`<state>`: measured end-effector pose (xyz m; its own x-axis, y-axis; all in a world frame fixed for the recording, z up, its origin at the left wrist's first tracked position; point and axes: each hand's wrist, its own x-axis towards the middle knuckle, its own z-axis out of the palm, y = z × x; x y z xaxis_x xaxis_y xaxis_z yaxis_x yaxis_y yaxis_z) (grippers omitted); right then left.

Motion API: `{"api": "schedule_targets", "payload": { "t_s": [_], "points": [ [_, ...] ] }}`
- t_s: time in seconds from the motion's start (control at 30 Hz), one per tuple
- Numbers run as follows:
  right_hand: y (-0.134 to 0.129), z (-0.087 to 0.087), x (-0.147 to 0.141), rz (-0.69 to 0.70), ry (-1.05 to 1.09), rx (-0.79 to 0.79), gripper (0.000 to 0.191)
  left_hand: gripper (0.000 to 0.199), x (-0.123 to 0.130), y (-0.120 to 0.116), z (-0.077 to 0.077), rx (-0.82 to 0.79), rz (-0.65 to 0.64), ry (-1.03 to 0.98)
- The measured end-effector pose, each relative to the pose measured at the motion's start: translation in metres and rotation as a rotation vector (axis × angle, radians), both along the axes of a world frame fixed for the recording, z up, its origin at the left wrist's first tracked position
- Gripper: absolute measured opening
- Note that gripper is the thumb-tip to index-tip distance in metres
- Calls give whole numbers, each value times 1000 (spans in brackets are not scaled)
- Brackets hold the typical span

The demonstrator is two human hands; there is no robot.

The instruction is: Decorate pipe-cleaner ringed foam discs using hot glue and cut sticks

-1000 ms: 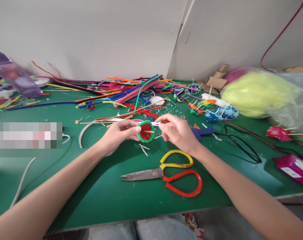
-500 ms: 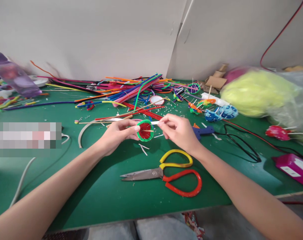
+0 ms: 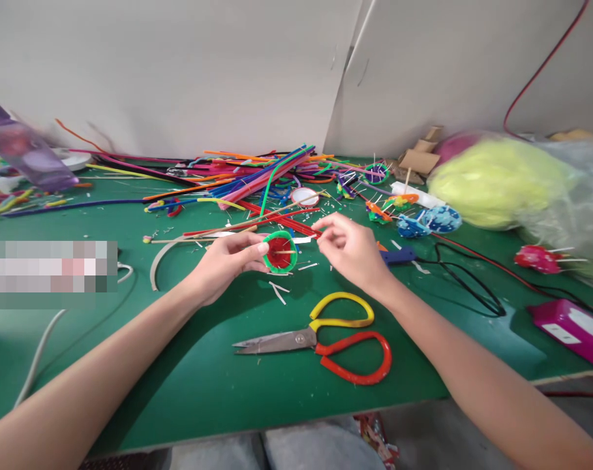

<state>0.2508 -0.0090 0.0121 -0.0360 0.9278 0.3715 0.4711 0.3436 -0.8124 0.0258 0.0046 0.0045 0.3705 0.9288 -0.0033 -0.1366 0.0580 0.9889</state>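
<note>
My left hand (image 3: 228, 264) grips the edge of a small red craft umbrella (image 3: 278, 247) between thumb and fingers. It has a fuzzy green rim, thin ribs and a wooden stick in the middle, and its hollow side faces me. To its right, my right hand (image 3: 345, 245) has thumb and forefinger drawn into a pinch; whatever is between them is too small to make out. A white strip (image 3: 302, 240) shows between the umbrella and those fingertips, apparently apart from them. Scissors (image 3: 301, 339) with one yellow and one red handle lie nearer me, slightly spread.
Coloured pipe cleaners (image 3: 267, 173) are heaped along the back. A blue glue gun (image 3: 398, 254) lies beyond my right hand, its black cord running right. Small blue umbrellas (image 3: 440, 219), a yellow bag (image 3: 496, 183) and a magenta box (image 3: 570, 326) are at right; a purple bottle (image 3: 32, 153) is at left.
My right hand has lifted slightly and drawn away from the white strip near the umbrella's rim. My left hand keeps its hold, with the umbrella turned a little.
</note>
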Motion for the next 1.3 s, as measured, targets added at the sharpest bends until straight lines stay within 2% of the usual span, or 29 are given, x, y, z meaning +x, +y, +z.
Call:
{"api": "schedule_targets", "payload": {
  "t_s": [0.07,0.13,0.27,0.4,1.07,1.3],
  "points": [
    [-3,-2,-4,55,-58,6,15,23,0,0,0,2,-11,-2],
    [-6,-3,-7,88,-62,18,11,24,0,0,0,7,-21,-1],
    [-10,-5,-11,122,-48,43,19,26,2,0,0,11,-23,17],
    [-11,-8,-12,155,-56,82,19,29,2,-2,1,8,-35,53],
    [-12,-8,-12,148,-138,162,10,30,3,-3,1,22,-48,96],
    [-14,-7,-13,114,-223,250,9,28,2,-3,0,42,-61,115]
  ]
}}
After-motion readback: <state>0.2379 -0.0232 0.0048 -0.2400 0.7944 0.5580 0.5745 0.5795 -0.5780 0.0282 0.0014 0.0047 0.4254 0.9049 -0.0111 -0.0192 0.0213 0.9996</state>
